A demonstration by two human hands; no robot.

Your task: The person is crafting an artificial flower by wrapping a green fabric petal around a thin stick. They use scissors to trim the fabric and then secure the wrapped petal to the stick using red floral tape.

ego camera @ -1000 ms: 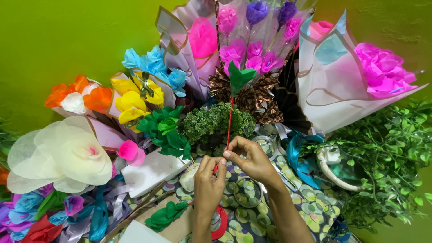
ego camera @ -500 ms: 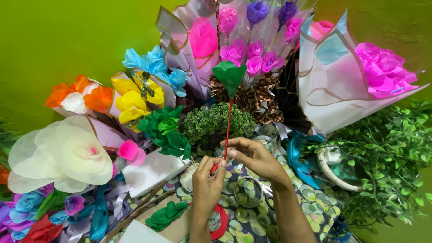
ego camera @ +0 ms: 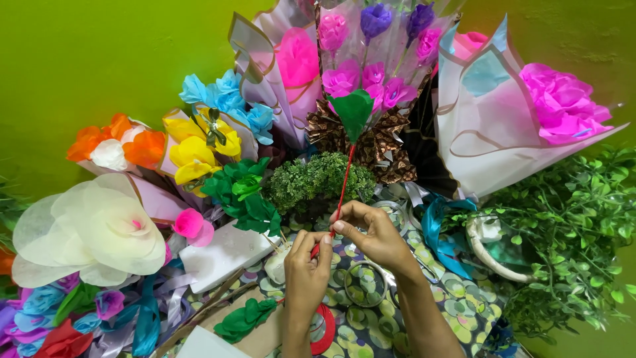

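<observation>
A thin red stem (ego camera: 344,179) stands nearly upright with a green paper leaf (ego camera: 353,113) at its top. My left hand (ego camera: 307,268) pinches the stem's lower end from below. My right hand (ego camera: 372,233) grips the stem just above it, thumb and fingers pressed on the red wrap. Both hands hover over a green and grey patterned cloth (ego camera: 457,298). A red tape roll (ego camera: 324,329) lies partly hidden under my left forearm.
Paper flower bouquets ring the hands: pink wrapped ones (ego camera: 556,113) at the back right, blue (ego camera: 225,99), yellow (ego camera: 195,149) and orange (ego camera: 109,142) at left, a big cream flower (ego camera: 93,229). Leafy green foliage (ego camera: 576,225) fills the right. Green paper pieces (ego camera: 245,318) lie near.
The green leaf on the stem has turned and shifted slightly, and my fingers have shifted their grip on the red stem. The hands stay in the same place.
</observation>
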